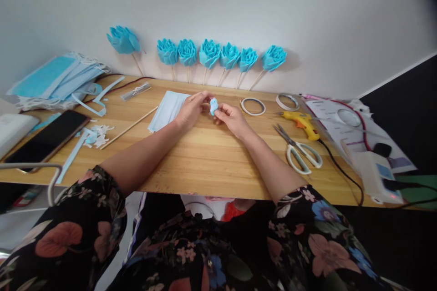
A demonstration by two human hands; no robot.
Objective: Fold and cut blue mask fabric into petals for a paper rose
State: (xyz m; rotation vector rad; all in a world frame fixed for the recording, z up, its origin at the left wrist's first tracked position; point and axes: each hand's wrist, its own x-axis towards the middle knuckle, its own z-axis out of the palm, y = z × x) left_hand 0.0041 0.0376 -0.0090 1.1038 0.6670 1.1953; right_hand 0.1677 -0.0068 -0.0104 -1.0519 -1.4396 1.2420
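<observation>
While a right hand [232, 119] pinches a small blue piece [214, 106], seven blue flowers [209, 54] lean against the wall [218, 0]

As the small blue piece sits near the middle of the frame, above the wooden table [205, 166], the right hand has its thumb and fingers closed on its lower right side. The left hand [193, 110] is half curled at its upper left side, fingertips close together; whether they grip the piece, I cannot tell.

Just beyond the left hand lies a pleated face mask [165, 112], partly hidden by that hand. Left of the mask, a thin wooden stick [129, 127] slants down to white and blue scraps [98, 135], with a dark phone [51, 138] beside them. A pile of masks [51, 77] fills the upper left, near a clear packet [135, 91].

Right of the hands are two rolls of tape [253, 113], one near the right hand, one farther right. A yellow glue gun [307, 126] lies right of center, just above open scissors [292, 142] with white handles. Near the right edge, printed sheets [327, 116] lie above a white power strip [375, 177]. The flowers' sticks [223, 77] meet the table along its far edge.
</observation>
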